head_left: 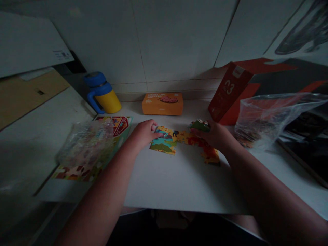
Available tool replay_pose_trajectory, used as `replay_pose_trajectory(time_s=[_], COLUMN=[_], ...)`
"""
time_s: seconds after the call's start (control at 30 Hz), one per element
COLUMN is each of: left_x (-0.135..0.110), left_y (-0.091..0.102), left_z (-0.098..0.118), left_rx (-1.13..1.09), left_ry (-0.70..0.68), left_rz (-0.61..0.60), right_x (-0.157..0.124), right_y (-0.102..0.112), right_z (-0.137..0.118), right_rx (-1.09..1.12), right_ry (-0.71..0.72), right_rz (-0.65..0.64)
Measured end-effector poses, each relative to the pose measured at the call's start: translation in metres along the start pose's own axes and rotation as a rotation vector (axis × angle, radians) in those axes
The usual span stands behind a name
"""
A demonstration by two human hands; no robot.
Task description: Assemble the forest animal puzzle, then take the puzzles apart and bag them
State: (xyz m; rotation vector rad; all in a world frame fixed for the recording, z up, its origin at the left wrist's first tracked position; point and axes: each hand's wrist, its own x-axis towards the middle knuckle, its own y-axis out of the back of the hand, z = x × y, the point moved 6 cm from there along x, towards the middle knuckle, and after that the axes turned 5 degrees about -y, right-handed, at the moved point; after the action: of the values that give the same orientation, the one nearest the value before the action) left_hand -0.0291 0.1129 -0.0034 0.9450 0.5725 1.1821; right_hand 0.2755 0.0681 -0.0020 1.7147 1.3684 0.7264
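Note:
A partly joined colourful jigsaw (179, 141) lies on the white table (179, 181) in front of me. My left hand (144, 132) rests on the jigsaw's left end, fingers curled down onto the pieces. My right hand (214, 134) sits at the jigsaw's right end, closed on a green puzzle piece (200, 125) held just above the row of pieces.
An orange puzzle box (163, 103) stands by the wall, with a yellow and blue mug (102, 94) to its left. A clear bag (85, 143) lies on a printed sheet (77, 172) at left. A red carton (232, 92) and a plastic bag of pieces (263, 119) stand at right.

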Motion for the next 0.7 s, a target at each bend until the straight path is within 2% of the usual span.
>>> replay_pose_trajectory(time_s=[0.17, 0.3, 0.53, 0.7], left_x=[-0.0004, 0.0013, 0.0044, -0.0009], left_y=[-0.0038, -0.0046, -0.0068, 0.0003], left_z=[0.0021, 0.0005, -0.0011, 0.0018], left_rx=[0.056, 0.041, 0.026, 0.102], left_ry=[-0.089, -0.112, -0.040, -0.048], left_rz=[-0.085, -0.095, -0.147, -0.094], right_x=[0.0013, 0.0015, -0.0006, -0.0009], right_y=[-0.0011, -0.0012, -0.0007, 0.0000], right_z=[0.0008, 0.0007, -0.0024, -0.0032], right_rx=[0.002, -0.028, -0.067, -0.090], right_ry=[0.025, 0.014, -0.005, 0.010], right_rz=[0.013, 0.008, -0.005, 0.011])
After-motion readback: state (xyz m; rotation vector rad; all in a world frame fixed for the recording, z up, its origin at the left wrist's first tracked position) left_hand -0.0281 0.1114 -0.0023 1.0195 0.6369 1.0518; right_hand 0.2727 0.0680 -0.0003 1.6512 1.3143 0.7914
